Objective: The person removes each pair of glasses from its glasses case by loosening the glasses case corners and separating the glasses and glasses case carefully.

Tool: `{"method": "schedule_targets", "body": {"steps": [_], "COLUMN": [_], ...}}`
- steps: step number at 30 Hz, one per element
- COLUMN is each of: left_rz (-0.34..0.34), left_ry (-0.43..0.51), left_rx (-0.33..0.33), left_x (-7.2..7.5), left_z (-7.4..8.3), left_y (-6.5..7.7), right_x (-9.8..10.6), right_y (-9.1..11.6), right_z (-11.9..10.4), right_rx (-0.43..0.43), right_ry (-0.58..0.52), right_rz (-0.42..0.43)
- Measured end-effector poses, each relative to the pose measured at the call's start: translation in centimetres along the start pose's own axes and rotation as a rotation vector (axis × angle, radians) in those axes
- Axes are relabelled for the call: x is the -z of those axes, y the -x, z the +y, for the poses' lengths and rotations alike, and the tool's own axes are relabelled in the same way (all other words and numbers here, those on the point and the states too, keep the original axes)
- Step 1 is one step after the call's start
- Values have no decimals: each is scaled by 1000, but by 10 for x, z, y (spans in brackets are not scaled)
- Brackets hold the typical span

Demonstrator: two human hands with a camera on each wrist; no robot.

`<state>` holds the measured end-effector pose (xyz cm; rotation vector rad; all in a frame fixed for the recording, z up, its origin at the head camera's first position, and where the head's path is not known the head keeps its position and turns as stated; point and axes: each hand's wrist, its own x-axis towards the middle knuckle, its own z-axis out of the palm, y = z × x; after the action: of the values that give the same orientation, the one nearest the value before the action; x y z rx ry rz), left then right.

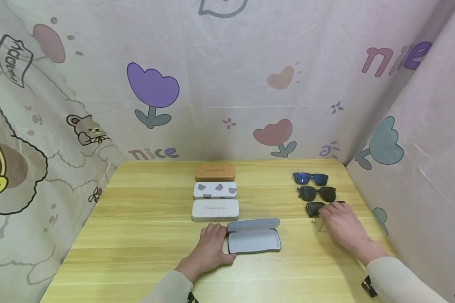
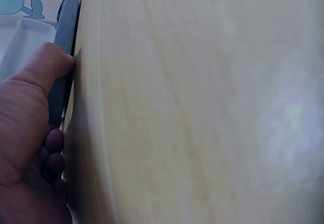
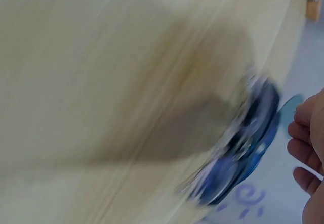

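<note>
An opened grey glasses case (image 1: 254, 242) lies on the table with its lid tilted up at the back and a pale, bare inside. My left hand (image 1: 208, 251) grips its left end, the thumb at the front edge; in the left wrist view the thumb presses the case's dark side (image 2: 63, 77). Over at the right, my right hand (image 1: 343, 225) hovers above thin-framed glasses (image 1: 318, 225) and a black pair (image 1: 314, 209), partly hiding both. The right wrist view has loosely bent fingers (image 3: 304, 150) with nothing visible in them, apart from the blurred eyewear.
Behind the opened case stand a white case (image 1: 215, 210), a bear-print case (image 1: 215, 190) and an orange-brown case (image 1: 215, 172) in a column. Dark sunglasses (image 1: 316, 194) and blue-lensed sunglasses (image 1: 311, 179) lie beyond my right hand. A printed curtain (image 1: 220, 75) borders the table.
</note>
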<state>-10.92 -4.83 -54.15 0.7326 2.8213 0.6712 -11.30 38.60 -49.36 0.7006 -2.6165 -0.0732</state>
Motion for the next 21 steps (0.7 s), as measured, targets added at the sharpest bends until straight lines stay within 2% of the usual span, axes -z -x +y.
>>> {"method": "schedule_targets", "body": {"steps": [9, 15, 21], "left_rz": [13, 10, 10], "left_ry": [6, -10, -9], "left_rx": [-14, -13, -11], "left_x": [2, 2, 1], "left_z": [1, 1, 0], "left_y": [1, -1, -1], "right_x": [13, 18, 16], "right_y": [-44, -69, -80], "right_z": [-63, -98, -116], "right_rx": [2, 13, 4], "right_ry": [-135, -187, -194], "right_rz": [104, 97, 69]}}
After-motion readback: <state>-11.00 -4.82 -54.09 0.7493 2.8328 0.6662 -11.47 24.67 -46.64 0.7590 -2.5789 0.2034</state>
